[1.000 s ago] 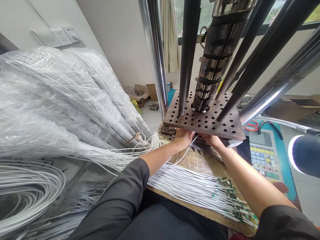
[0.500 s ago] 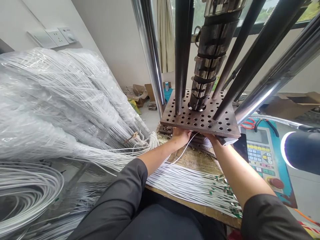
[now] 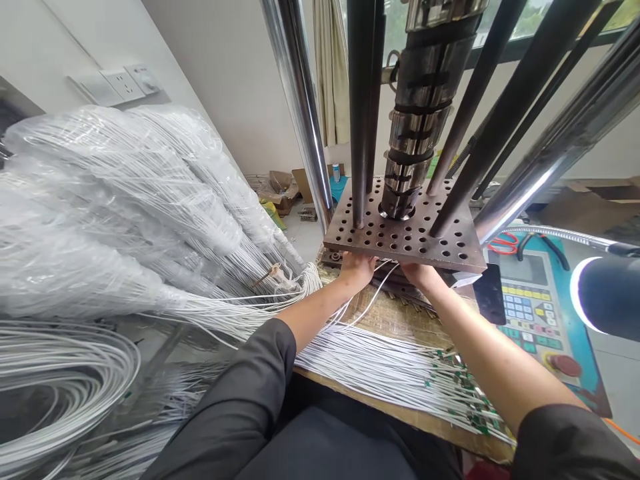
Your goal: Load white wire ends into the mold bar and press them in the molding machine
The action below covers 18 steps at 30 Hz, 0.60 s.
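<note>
Both my hands reach under a brown perforated metal plate (image 3: 397, 241) of a press. My left hand (image 3: 357, 271) is below the plate's front left part, its fingers hidden from above. My right hand (image 3: 418, 273) is beneath the right part, with its fingertips out of sight too. Thin white cables (image 3: 373, 301) curve up from the bench to the gap between my hands; whether either hand grips them I cannot tell. Below my forearms lies a wide row of white cables (image 3: 370, 363), with small green-and-metal ends (image 3: 473, 393) at the right.
Plastic-wrapped cable bundles (image 3: 125, 207) stand at the left, above a loose cable coil (image 3: 75, 393). Chrome posts (image 3: 300, 100) and dark rods (image 3: 360, 120) rise around the plate. At the right are a control panel (image 3: 540, 313), a dark phone-like slab (image 3: 490, 293) and a lamp (image 3: 607, 297).
The view has shifted slightly. My right hand shows more from under the plate, and more than one cable is now visible between my hands. Both hands remain under the plate's front edge.
</note>
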Available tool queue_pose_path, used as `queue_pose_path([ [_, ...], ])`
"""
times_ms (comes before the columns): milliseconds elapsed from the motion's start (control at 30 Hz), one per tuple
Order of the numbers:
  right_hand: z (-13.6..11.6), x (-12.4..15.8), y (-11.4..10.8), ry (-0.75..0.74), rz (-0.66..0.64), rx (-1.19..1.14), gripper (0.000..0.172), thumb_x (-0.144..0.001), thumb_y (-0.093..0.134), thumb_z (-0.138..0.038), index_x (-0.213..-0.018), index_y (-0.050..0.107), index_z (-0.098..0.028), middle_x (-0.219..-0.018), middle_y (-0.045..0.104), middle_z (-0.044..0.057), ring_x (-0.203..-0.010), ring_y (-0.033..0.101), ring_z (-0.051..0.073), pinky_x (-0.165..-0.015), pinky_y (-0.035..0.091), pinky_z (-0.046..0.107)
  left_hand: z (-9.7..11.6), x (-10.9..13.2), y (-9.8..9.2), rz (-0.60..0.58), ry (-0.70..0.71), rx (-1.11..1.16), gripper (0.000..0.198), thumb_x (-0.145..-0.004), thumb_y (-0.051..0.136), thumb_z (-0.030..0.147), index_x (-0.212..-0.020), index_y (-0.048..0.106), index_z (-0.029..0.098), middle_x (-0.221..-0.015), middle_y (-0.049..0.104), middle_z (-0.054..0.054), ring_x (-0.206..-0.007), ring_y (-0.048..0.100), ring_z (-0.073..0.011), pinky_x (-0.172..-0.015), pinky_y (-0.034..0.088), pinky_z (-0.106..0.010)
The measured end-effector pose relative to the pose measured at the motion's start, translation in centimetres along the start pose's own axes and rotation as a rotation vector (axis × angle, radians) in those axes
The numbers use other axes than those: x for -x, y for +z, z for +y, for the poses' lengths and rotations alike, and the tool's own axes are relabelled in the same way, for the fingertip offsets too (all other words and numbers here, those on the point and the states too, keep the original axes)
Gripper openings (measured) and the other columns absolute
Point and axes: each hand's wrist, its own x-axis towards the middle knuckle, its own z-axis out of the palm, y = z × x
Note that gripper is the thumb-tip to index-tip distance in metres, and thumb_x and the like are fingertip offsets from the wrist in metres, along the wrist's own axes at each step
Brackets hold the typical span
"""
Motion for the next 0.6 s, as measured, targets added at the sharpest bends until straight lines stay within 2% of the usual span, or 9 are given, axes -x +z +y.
queue_pose_path([
  [133, -0.5, 1.0, 0.8, 0.04, 0.032, -0.027, 0.047, -0.091, 0.049, -0.053, -0.125, 0.068, -0.027, -0.122, 0.073, 0.013, -0.133, 0.055, 0.038, -0.109, 0.048, 0.057, 0.1, -0.2, 0.5, 0.014, -0.036, 0.156, 0.021, -0.097, 0.06, 0.029, -0.106, 0.077, 0.02, -0.108, 0.078, -0.008, -0.108, 0.07, -0.023, -0.106, 0.053, -0.038],
  [267, -0.6, 0.9, 1.0, 0.027, -0.005, -0.056, 0.042, -0.09, 0.051, -0.052, -0.12, 0.069, -0.029, -0.115, 0.075, 0.01, -0.129, 0.058, 0.037, -0.105, 0.051, 0.056, 0.1, -0.4, 0.7, -0.02, -0.092, 0.235, 0.019, -0.096, 0.063, 0.028, -0.107, 0.078, 0.022, -0.108, 0.078, -0.006, -0.103, 0.072, -0.0208, -0.102, 0.056, -0.036],
  [400, -0.5, -0.1, 0.5, -0.01, -0.041, -0.062, 0.039, -0.09, 0.051, -0.051, -0.116, 0.07, -0.029, -0.113, 0.075, 0.01, -0.126, 0.059, 0.036, -0.103, 0.052, 0.055, -0.4, -0.7, 0.5, -0.101, -0.072, 0.239, 0.021, -0.096, 0.064, 0.034, -0.108, 0.077, 0.022, -0.108, 0.078, -0.007, -0.105, 0.072, -0.0223, -0.101, 0.056, -0.036],
  [600, -0.7, -1.0, -0.1, -0.058, -0.083, -0.057, 0.038, -0.088, 0.051, -0.054, -0.106, 0.072, -0.027, -0.113, 0.075, 0.011, -0.124, 0.059, 0.036, -0.105, 0.051, 0.054, -0.5, -1.0, 0.7, -0.028, -0.069, 0.135, 0.025, -0.097, 0.059, 0.032, -0.111, 0.076, 0.02, -0.112, 0.077, -0.009, -0.113, 0.068, -0.0263, -0.111, 0.048, -0.04],
])
